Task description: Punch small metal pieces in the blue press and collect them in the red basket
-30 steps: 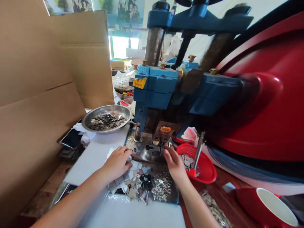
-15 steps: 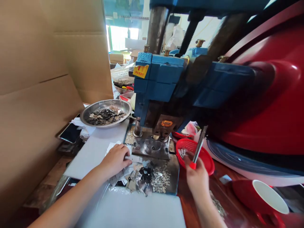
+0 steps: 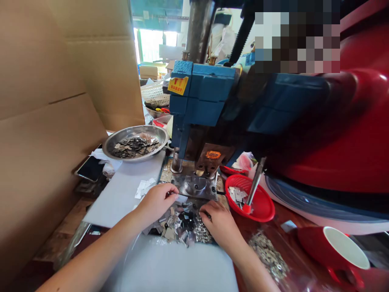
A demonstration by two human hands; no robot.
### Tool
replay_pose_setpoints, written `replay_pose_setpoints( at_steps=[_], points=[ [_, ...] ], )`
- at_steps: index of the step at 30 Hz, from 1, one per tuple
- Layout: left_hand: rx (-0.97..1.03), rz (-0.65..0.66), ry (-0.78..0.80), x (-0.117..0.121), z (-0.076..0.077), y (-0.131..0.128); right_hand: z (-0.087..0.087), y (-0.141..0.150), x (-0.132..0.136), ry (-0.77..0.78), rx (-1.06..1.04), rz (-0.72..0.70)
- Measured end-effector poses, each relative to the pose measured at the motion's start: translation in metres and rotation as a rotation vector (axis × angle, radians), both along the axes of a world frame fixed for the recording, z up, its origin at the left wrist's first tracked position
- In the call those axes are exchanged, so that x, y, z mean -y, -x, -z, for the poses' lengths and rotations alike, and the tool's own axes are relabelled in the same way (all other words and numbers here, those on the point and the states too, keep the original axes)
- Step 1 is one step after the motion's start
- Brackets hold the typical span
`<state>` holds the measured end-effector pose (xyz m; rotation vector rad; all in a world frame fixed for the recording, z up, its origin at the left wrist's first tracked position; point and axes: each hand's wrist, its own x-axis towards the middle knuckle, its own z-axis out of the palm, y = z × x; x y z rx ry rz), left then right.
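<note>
A blue punch press point(image 3: 200, 101) stands over a steel die plate point(image 3: 195, 185). In front of it lies a heap of small metal pieces point(image 3: 185, 225). My left hand point(image 3: 155, 200) rests at the heap's left edge, fingers curled near the die plate, pinching something I cannot make out. My right hand point(image 3: 220, 225) lies on the heap's right side, fingers bent down into the pieces. A red dish point(image 3: 264, 209) with a few flat blanks stands to the right, and a red-tipped metal rod point(image 3: 253, 187) leans in it.
A steel bowl point(image 3: 135, 142) of dark metal parts sits at the back left on a white board point(image 3: 121, 190). A phone point(image 3: 88, 167) lies beside cardboard walls point(image 3: 45, 121). The red machine body point(image 3: 349, 129) fills the right side. A red cup point(image 3: 340, 249) stands at the front right.
My right hand has left the red dish and the rod, and has come left onto the heap of pieces. My left hand has edged forward towards the die plate.
</note>
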<state>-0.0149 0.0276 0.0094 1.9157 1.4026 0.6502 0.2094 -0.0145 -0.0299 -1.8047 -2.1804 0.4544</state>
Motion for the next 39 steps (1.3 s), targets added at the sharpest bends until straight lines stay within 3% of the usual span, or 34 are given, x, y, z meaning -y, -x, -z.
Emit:
replay_pose_setpoints(
  at_steps=[6,9,12,16,22,27,30,35,39],
  points=[
    [0.134,-0.012,0.048,-0.001,-0.006,-0.024,0.000,0.011,-0.003,0.009,0.105,0.077],
    [0.205,-0.060,0.076,-0.002,0.002,-0.027,0.002,0.010,-0.003,-0.024,0.092,0.101],
    [0.252,-0.125,0.085,-0.005,0.016,-0.023,-0.003,0.007,-0.008,-0.165,-0.025,0.087],
    [0.328,-0.165,0.125,-0.006,0.029,-0.019,-0.017,0.008,-0.033,-0.443,-0.090,0.055],
    [0.488,-0.188,0.172,-0.006,0.034,-0.016,-0.022,0.011,-0.068,-0.468,0.085,-0.002],
    [0.718,-0.234,0.373,-0.009,0.030,-0.017,-0.017,0.002,-0.056,-0.494,-0.030,-0.076],
    [0.812,-0.260,0.475,-0.009,0.026,-0.018,-0.018,0.004,-0.044,-0.503,-0.178,-0.033],
    [0.974,-0.243,0.529,-0.004,0.027,-0.018,-0.023,0.020,-0.026,-0.362,-0.239,-0.095],
    [1.109,-0.142,0.591,-0.001,0.029,-0.016,-0.019,0.022,-0.017,-0.534,-0.183,-0.149]
  ],
)
